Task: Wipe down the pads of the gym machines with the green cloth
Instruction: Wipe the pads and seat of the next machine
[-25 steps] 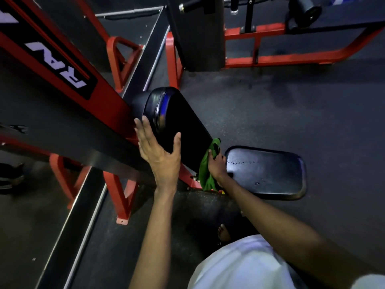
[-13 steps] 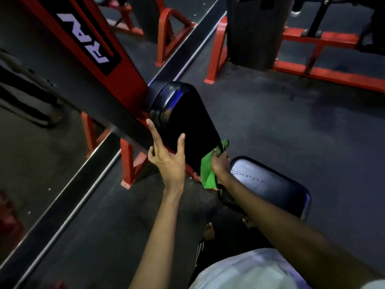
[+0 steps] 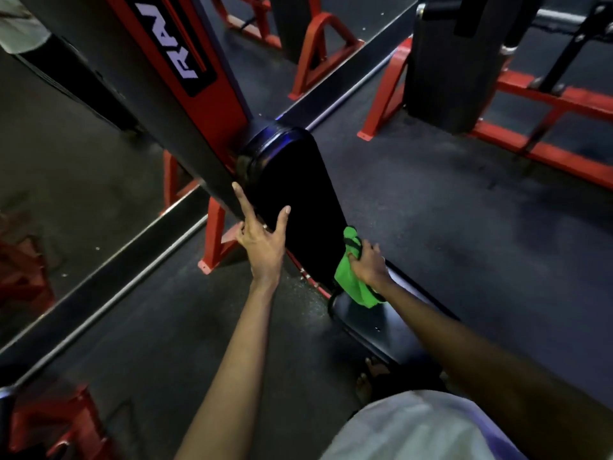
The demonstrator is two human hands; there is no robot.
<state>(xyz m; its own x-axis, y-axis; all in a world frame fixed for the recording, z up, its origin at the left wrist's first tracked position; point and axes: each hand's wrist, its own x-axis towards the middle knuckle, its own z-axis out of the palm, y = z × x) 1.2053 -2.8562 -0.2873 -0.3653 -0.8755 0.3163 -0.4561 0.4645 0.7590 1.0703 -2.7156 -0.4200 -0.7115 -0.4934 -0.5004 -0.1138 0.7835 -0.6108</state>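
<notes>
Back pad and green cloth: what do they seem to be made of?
Back pad: probably smooth black vinyl or leatherette, glossy; its rounded top edge catches a bluish sheen. Green cloth: soft matte fabric, maybe microfibre; it bunches and drapes from the right hand.

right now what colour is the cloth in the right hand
Bright green. The cloth shows best in the head view, gripped by the right hand against the back pad's lower edge.

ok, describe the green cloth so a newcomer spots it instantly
Start at the slanted red-and-black machine beam and follow its long black back pad down to its lower end. There the right hand grips the green cloth, the only bright green thing among black and red.
</notes>
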